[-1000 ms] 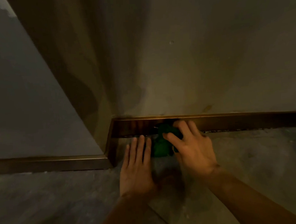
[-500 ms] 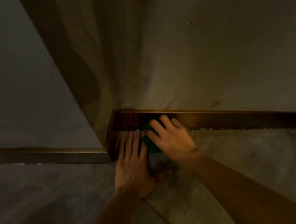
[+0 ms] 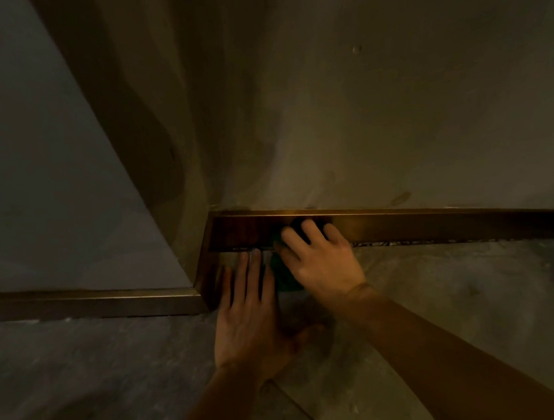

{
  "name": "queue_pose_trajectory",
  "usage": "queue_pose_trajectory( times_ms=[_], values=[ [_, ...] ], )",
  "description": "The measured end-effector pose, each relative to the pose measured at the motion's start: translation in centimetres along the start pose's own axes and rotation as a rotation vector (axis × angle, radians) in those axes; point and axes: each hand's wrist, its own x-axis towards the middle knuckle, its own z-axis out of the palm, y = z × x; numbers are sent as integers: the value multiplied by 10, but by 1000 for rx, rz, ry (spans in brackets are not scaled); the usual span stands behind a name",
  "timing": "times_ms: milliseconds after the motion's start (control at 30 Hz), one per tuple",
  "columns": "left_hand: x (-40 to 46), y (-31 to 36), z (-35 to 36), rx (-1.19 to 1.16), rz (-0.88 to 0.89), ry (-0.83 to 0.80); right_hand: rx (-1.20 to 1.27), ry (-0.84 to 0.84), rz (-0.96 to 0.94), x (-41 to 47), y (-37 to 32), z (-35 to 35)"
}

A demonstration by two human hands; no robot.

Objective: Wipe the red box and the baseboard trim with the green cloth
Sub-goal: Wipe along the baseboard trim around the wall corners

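while left hand [image 3: 247, 313] lies flat, right grip [image 3: 318, 259] presses green cloth [image 3: 285, 276] against baseboard trim [image 3: 434, 223]

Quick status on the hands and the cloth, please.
Right hand presses green cloth against baseboard trim. Left hand flat on floor. Red box not in view. Nothing in the way.
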Motion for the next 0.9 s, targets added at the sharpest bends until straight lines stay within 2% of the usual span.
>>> queue_pose_trajectory(
  times_ms=[900],
  values=[
    [-3, 0, -1, -48, 5, 38, -4, -177, 271, -59, 67, -15]
  ],
)
